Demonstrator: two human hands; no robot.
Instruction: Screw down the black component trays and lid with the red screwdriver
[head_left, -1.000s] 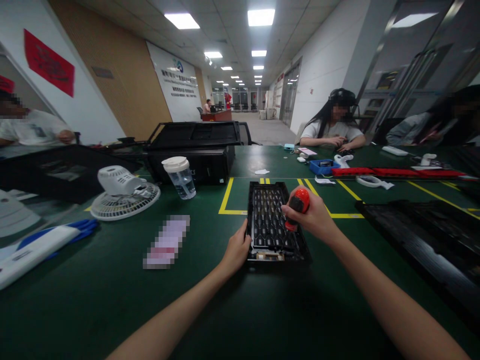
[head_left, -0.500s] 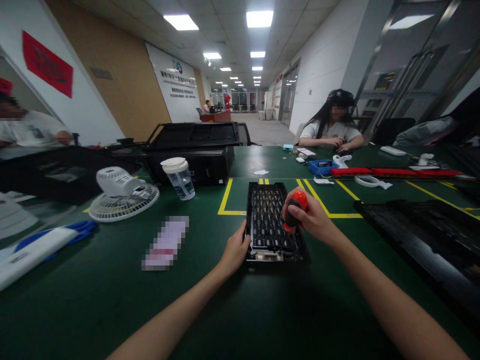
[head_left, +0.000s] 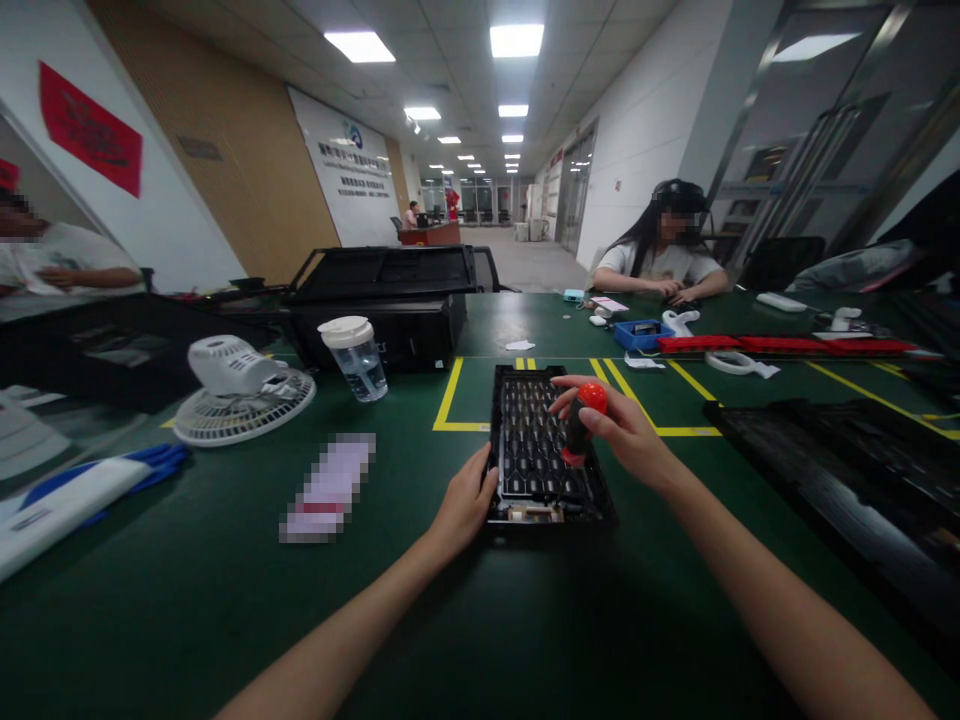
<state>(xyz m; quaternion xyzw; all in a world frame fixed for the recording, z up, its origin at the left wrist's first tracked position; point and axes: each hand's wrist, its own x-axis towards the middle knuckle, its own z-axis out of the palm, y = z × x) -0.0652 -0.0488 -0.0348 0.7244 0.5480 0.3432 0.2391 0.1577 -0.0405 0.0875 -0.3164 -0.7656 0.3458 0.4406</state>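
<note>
A black rectangular plastic housing (head_left: pixel 529 440) with rows of hexagonal cells lies on the green table in front of me. My left hand (head_left: pixel 471 495) grips its left side wall near the close corner, thumb against the edge. Over the housing's right half, my right hand (head_left: pixel 619 425) holds a stubby screwdriver (head_left: pixel 581 425) with a red and black handle. Its thumb rests against the handle while the upper fingers stretch forward, loosely around it. The handle stands nearly upright, and I cannot make out its tip against the dark cells.
To the left are a white fan (head_left: pixel 236 385), a cup (head_left: pixel 356 355) and a blurred lilac item (head_left: pixel 328 490). A large black case (head_left: pixel 375 325) stands behind. Dark panels (head_left: pixel 840 480) lie right, with a blue tray (head_left: pixel 641 333) beyond. A co-worker (head_left: pixel 667 250) sits across the table.
The fingers of my right hand have loosened and stretched forward from their wrap round the screwdriver handle. My left hand stays on the housing's edge.
</note>
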